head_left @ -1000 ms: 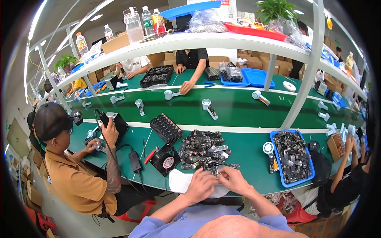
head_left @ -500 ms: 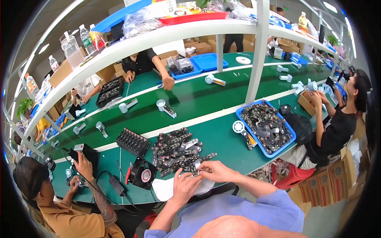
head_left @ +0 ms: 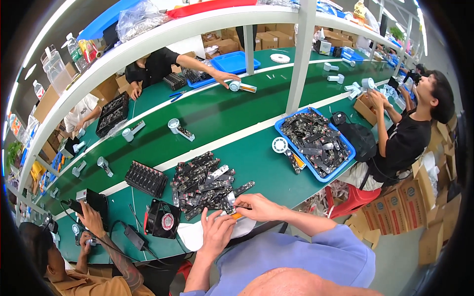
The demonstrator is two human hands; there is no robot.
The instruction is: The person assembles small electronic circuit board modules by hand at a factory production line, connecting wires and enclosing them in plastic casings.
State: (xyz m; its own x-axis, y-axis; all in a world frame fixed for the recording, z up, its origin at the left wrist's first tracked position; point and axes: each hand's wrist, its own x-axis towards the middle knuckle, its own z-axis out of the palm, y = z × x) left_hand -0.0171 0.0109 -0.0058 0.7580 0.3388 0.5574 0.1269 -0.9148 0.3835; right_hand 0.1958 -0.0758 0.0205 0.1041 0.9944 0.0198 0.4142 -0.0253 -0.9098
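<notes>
Low over the near table edge, both my hands work close together. The fingers of my left hand are closed round a small orange-faced part, mostly hidden by them. My right hand pinches a thin dark piece just above that part; its exact kind is too small to tell. Directly beyond my fingers lies a loose heap of narrow black circuit boards. A small pale grey piece shows at the heap's near edge. A white sheet lies beside my left hand.
Left of the heap are a black tray of slots and a square black cooling fan. A blue tray of boards stands right, beside a round pale fan head. Co-workers sit on both sides; a white post rises ahead.
My view has shifted, moving the table leftward and up in it. The orange face and thin dark piece now show between my hands. Across the belt, a co-worker's hand has reached a pale handheld fan.
</notes>
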